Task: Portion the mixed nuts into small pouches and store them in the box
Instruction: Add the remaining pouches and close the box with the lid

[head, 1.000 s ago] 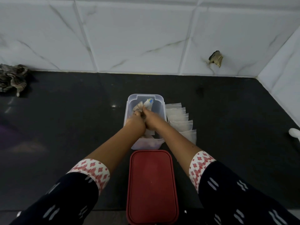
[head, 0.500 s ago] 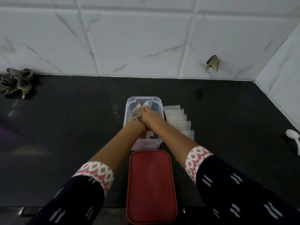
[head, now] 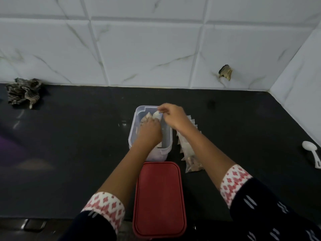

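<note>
A clear plastic box (head: 132,133) stands on the black counter, with small nut pouches inside it. My left hand (head: 149,131) reaches down into the box and presses on the pouches. My right hand (head: 171,115) is over the box's far right corner and pinches the top of a pouch (head: 156,115). A row of filled clear pouches (head: 188,153) lies just right of the box, partly hidden by my right forearm. The red lid (head: 159,200) lies flat in front of the box.
A white plastic spoon (head: 311,153) rests at the counter's right edge. A crumpled striped cloth (head: 23,92) sits at the back left by the tiled wall. A wall fitting (head: 225,73) sticks out of the tiles at the back right.
My right hand has lifted up and toward the box's far right corner, holding a pouch by its top. My left hand stays down in the box.
</note>
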The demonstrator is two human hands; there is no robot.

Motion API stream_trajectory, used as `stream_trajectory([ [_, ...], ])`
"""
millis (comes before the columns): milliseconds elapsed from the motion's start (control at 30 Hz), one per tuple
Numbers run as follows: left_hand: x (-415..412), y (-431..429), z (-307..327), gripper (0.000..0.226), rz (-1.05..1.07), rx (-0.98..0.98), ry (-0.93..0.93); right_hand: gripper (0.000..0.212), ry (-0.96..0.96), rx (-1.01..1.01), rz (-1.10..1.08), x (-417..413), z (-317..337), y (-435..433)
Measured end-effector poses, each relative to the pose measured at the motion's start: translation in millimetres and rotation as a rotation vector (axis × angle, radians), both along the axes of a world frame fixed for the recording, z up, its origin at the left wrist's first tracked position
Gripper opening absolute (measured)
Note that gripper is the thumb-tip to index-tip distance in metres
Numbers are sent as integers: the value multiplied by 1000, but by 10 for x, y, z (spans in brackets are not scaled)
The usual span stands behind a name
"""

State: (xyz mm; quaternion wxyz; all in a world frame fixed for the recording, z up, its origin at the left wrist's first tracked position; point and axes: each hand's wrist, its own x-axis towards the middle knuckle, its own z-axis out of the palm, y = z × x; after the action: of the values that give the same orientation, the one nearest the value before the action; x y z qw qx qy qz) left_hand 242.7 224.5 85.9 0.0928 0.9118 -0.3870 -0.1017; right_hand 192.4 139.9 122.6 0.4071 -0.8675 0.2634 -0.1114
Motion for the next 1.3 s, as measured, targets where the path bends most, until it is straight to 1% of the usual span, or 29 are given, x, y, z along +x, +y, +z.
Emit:
stream_trajectory([
  [33, -117, -32, 2, 45, -9, -198, -39, 33, -69, 24, -39, -107, -10, -72],
  [67, -270, -72, 1, 44, -18, -395, -31, 32, -122, 41, -79, -233, -21, -137],
  [100, -458, -99, 0, 41, -11, -566, 33, 31, -158, 54, -126, -364, -57, -203],
  [133, -648, -113, 6, 39, 14, -699, 137, 29, -178, 60, -183, -502, -102, -261],
  [167, -816, -121, -8, 39, 44, -786, 238, 27, -187, 63, -247, -642, -162, -315],
  [200, -962, -109, -55, 41, 59, -821, 318, 26, -185, 65, -306, -785, -233, -350],
  [233, -1074, -92, -137, 45, 50, -811, 358, 25, -172, 74, -356, -916, -325, -376],
  [300, -1240, -51, -328, 48, 9, -770, 365, 25, -115, 118, -429, -1126, -510, -387],
  [367, -1326, -30, -497, 50, 36, -738, 376, 26, -82, 198, -475, -1265, -678, -370],
  [467, -1375, -53, -635, 54, 135, -686, 378, 22, -88, 305, -515, -1358, -834, -305],
  [600, -1377, -98, -671, 53, 140, -638, 364, 15, -120, 351, -542, -1373, -912, -273],
  [733, -1366, -99, -626, 50, 125, -680, 348, 8, -174, 374, -590, -1382, -913, -304],
  [867, -1264, -163, -574, 49, 150, -740, 320, 7, -247, 443, -567, -1308, -820, -353],
  [967, -1210, -249, -545, 51, 176, -744, 321, 7, -248, 446, -563, -1192, -774, -404],
  [1100, -1222, -345, -518, 56, 228, -688, 352, 7, -226, 477, -576, -1100, -823, -453],
  [1200, -1209, -372, -526, 55, 238, -710, 418, 7, -207, 489, -578, -1085, -885, -472],
  [1300, -1196, -365, -526, 53, 252, -731, 423, 8, -221, 494, -579, -1091, -911, -472],
])
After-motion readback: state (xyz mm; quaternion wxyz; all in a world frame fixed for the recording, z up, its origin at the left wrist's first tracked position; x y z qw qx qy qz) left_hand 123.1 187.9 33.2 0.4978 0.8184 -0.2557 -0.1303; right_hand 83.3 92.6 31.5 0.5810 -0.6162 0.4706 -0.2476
